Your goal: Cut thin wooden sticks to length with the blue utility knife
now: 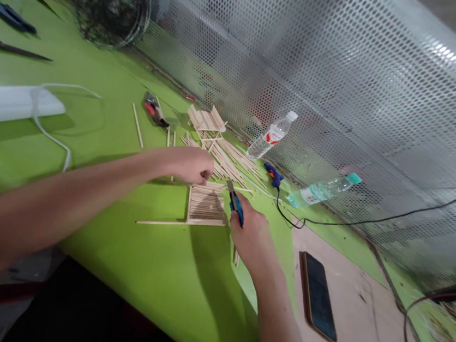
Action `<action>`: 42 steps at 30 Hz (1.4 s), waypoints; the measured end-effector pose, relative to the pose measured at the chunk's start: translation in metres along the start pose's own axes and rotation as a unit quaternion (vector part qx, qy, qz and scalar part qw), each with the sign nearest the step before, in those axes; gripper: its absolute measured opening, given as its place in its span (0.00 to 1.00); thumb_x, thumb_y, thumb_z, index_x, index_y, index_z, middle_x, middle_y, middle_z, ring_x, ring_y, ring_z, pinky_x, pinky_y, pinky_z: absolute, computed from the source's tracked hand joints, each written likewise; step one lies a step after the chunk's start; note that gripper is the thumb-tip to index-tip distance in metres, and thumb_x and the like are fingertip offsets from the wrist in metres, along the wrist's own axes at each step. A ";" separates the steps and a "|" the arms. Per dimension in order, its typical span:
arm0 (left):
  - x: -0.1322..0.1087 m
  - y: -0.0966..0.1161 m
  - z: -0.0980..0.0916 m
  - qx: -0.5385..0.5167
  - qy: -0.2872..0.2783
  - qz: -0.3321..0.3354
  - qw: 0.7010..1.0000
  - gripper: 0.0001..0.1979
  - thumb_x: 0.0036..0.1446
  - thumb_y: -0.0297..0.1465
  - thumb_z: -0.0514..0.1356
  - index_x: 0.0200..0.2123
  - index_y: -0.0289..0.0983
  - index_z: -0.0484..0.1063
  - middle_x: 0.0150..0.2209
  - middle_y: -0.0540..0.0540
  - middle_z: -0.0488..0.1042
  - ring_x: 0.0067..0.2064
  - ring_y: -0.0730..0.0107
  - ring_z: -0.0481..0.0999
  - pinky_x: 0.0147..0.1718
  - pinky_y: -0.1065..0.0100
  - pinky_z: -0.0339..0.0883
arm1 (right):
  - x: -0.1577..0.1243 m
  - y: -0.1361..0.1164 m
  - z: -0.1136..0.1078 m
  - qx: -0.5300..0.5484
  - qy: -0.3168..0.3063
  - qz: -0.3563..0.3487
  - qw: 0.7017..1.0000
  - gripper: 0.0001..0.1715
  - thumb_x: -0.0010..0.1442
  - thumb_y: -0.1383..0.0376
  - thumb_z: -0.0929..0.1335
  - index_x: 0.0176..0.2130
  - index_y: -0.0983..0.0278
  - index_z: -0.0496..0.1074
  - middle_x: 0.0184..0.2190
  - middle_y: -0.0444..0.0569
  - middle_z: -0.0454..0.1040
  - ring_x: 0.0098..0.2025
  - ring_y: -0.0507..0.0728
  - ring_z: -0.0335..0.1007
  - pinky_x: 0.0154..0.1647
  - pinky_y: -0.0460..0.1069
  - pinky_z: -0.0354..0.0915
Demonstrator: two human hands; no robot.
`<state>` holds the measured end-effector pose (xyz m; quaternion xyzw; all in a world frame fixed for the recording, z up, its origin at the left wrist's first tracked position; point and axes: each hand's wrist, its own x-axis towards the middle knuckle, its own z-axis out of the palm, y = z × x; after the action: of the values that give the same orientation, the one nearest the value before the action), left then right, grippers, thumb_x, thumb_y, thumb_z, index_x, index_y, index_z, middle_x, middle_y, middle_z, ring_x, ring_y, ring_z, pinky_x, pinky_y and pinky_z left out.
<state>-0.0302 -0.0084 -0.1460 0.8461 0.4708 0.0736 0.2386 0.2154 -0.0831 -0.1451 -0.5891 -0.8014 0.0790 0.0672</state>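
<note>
A small panel of thin wooden sticks (207,204), laid side by side within a frame, lies flat on the green table. At its far edge my left hand (193,164) is closed, fingertips pinching down on a wooden stick that runs along that edge; the fingers partly hide the grip. My right hand (251,228) is wrapped around a blue utility knife (236,207) just right of the panel. The knife's blade is out and points up toward the stick's right end. One long stick (160,222) juts left from the panel's near edge.
Behind my hands are loose sticks (232,163), a small stick-built chair-like model (206,122) and red-black pliers (154,110). A glue gun (273,174) and two bottles (271,137) stand or lean by the perforated metal screen (325,78). A phone (318,296) lies right.
</note>
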 end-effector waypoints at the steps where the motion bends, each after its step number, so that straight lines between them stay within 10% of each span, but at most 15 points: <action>1: 0.000 0.000 0.000 -0.003 0.001 0.002 1.000 0.08 0.58 0.32 0.61 0.33 0.37 0.80 0.36 0.44 0.83 0.32 0.71 0.77 0.36 0.66 0.63 | 0.000 0.000 0.000 0.000 -0.001 0.000 1.000 0.31 0.67 0.66 0.61 0.67 0.65 0.65 0.39 0.54 0.82 0.36 0.62 0.77 0.34 0.49 0.61; 24: 0.006 0.015 0.036 0.068 0.094 0.060 0.991 0.14 0.64 0.31 0.53 0.28 0.37 0.74 0.28 0.43 0.76 0.28 0.70 0.72 0.30 0.64 0.62 | -0.003 0.007 -0.005 0.016 -0.019 0.020 0.999 0.29 0.67 0.70 0.62 0.66 0.64 0.66 0.35 0.53 0.81 0.31 0.60 0.75 0.28 0.48 0.53; 42: 0.002 0.025 0.028 0.088 0.072 0.044 0.993 0.15 0.64 0.29 0.53 0.25 0.36 0.73 0.27 0.44 0.75 0.28 0.69 0.72 0.31 0.64 0.61 | -0.003 0.015 -0.010 0.024 -0.028 0.009 0.999 0.29 0.66 0.68 0.63 0.65 0.58 0.67 0.39 0.51 0.82 0.35 0.61 0.76 0.30 0.47 0.56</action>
<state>-0.0007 -0.0276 -0.1595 0.8762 0.4538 0.1029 0.1250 0.2321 -0.0817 -0.1389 -0.5918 -0.7956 0.1157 0.0584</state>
